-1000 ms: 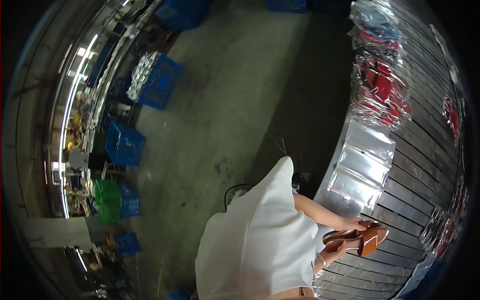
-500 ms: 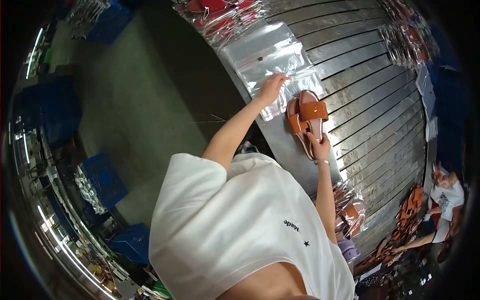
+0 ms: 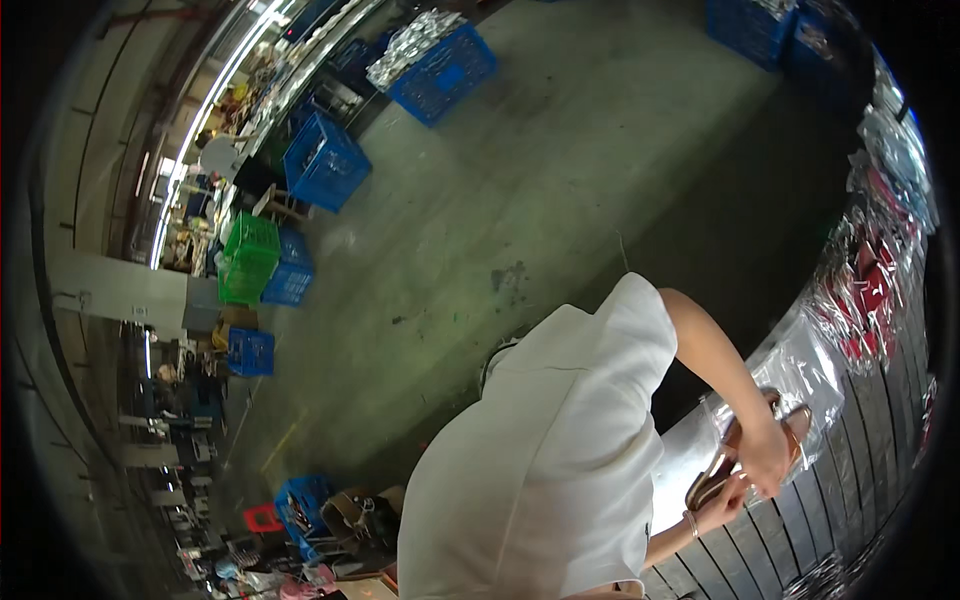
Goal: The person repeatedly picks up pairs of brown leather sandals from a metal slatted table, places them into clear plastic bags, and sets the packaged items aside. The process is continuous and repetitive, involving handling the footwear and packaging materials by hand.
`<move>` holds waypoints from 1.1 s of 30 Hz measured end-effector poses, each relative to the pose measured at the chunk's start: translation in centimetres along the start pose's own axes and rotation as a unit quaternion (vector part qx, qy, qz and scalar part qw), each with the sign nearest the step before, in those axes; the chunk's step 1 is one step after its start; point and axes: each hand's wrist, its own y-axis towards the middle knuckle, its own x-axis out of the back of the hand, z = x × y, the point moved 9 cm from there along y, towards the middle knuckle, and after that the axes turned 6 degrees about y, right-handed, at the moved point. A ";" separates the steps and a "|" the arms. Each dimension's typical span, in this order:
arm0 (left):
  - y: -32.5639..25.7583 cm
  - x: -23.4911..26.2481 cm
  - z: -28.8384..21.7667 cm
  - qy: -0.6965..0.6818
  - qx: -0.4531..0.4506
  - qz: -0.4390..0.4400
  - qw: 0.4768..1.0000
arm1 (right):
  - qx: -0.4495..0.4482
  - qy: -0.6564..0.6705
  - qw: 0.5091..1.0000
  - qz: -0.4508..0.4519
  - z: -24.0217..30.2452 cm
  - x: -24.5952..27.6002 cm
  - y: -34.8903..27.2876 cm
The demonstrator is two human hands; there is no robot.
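A pair of brown sandals (image 3: 708, 484) lies at the lower right, over clear plastic bags (image 3: 808, 362) on the metal work surface. My left hand (image 3: 765, 459) reaches across the sandals with its fingers curled down against them, partly hiding them. Close below it, my right hand (image 3: 724, 502), with a bracelet at the wrist, has its fingers closed at the sandals' near side. The straps are mostly covered by my hands.
Beyond the bags lie red sandals (image 3: 872, 290) in clear plastic. Dark slats (image 3: 830, 500) run along the surface's right side. On the floor to the left stand blue crates (image 3: 327, 162) and a green crate (image 3: 250, 258). Another blue crate (image 3: 445, 75) holds silvery wrapped items.
My view has swung leftward, showing more floor and crates. My left hand has moved from the plastic bags onto the sandals. The sandals now lie over the bags, with my right hand still at them.
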 end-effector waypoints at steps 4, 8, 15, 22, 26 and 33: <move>3.6 1.5 -3.5 0.039 0.012 -0.005 0.999 | -0.003 -0.021 0.993 -0.118 4.4 2.4 -1.7; 3.4 2.7 -8.9 0.117 -0.190 -0.129 0.966 | 0.023 0.041 0.986 -0.161 7.2 5.9 -2.7; 0.9 -8.0 -7.1 -0.427 0.304 0.075 0.848 | 0.007 0.179 0.898 -0.402 6.2 14.2 -10.5; -0.3 -8.1 -13.6 -0.251 0.111 0.416 0.867 | 0.008 0.342 0.784 -0.517 5.3 13.8 -17.8; -3.0 -10.6 -14.6 -0.458 0.065 0.533 0.708 | 0.012 0.457 0.694 -0.557 2.4 12.7 -19.2; -4.3 -11.8 -14.6 -0.622 0.171 0.506 0.573 | -0.015 0.294 0.672 -0.680 -1.0 11.4 -22.3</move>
